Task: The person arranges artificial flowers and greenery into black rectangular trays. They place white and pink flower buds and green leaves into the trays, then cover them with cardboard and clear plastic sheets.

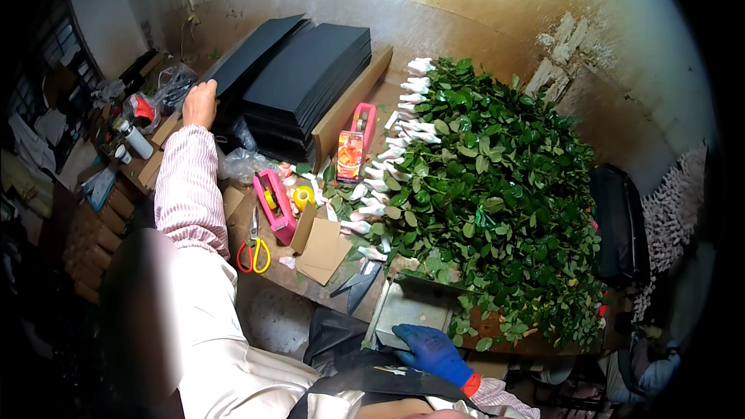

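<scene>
At the far left of the desk, the bare left hand has its fingers closed on the near end of a black sheet, which slants beside a squared black stack flanked by a wooden board. The gloved right hand lies at the near edge of a grey metal tray; whether its fingers grip or merely rest there cannot be told. Sound handling, by judgement, calls for a flat, even pinch, attention to bending along the sheet's length, and clearance from the crumpled plastic bag and pink tape dispenser.
</scene>
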`<action>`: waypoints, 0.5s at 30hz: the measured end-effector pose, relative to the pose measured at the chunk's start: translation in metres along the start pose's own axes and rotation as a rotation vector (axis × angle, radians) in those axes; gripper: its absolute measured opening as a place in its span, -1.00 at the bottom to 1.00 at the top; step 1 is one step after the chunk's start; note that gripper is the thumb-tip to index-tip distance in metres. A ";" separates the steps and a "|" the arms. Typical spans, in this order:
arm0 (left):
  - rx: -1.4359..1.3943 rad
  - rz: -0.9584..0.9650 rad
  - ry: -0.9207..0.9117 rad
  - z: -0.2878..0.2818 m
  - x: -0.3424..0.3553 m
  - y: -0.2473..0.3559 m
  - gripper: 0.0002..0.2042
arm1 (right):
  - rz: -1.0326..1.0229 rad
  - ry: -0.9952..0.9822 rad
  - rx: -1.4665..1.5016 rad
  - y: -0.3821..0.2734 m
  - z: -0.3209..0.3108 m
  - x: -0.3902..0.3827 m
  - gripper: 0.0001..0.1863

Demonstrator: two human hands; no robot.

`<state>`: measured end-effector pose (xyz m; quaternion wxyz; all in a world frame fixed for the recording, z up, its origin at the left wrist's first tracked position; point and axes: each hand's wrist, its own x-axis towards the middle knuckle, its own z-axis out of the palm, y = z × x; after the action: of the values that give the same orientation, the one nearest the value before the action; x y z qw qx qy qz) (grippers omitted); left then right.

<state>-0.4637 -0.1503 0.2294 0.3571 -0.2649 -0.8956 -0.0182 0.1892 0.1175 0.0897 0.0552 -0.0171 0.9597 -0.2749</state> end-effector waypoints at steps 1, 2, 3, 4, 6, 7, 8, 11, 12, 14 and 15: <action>0.006 -0.022 -0.019 0.001 0.001 0.001 -0.71 | 0.016 -0.024 -0.003 0.001 0.000 0.000 -0.44; 0.010 -0.042 -0.043 0.003 0.001 0.002 -0.71 | 0.017 -0.033 0.009 0.002 0.002 -0.002 -0.43; 0.015 -0.062 -0.067 0.006 0.002 0.004 -0.70 | 0.017 -0.049 0.020 0.003 0.002 -0.002 -0.43; 0.028 -0.096 -0.079 0.009 0.003 0.007 -0.74 | 0.017 -0.065 0.031 0.004 0.001 -0.001 -0.43; 0.044 -0.092 -0.142 0.025 -0.001 0.000 -0.80 | -0.014 -0.066 0.036 0.009 0.009 -0.004 -0.45; 0.054 -0.091 -0.175 0.035 -0.003 -0.006 -0.83 | -0.020 -0.078 0.015 0.013 0.014 -0.006 -0.45; 0.048 -0.087 -0.339 0.042 -0.004 -0.006 -0.87 | -0.022 -0.096 0.001 0.018 0.020 -0.009 -0.45; -0.071 -0.042 -0.396 0.056 -0.010 0.002 -0.90 | 0.003 -0.162 0.008 0.028 0.031 -0.011 -0.43; -0.106 -0.084 -0.303 0.054 -0.008 0.004 -0.90 | 0.008 -0.178 0.011 0.029 0.032 -0.011 -0.43; -0.175 -0.163 -0.117 0.048 -0.001 0.007 -0.89 | 0.022 -0.190 0.052 0.026 0.029 -0.008 -0.44; -0.175 -0.167 0.054 0.039 0.004 0.005 -0.87 | 0.029 -0.187 0.089 0.019 0.019 -0.006 -0.46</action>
<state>-0.4879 -0.1354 0.2021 0.3539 -0.2189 -0.8995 -0.1331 0.1972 0.1238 0.0645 0.1490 -0.0264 0.9374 -0.3137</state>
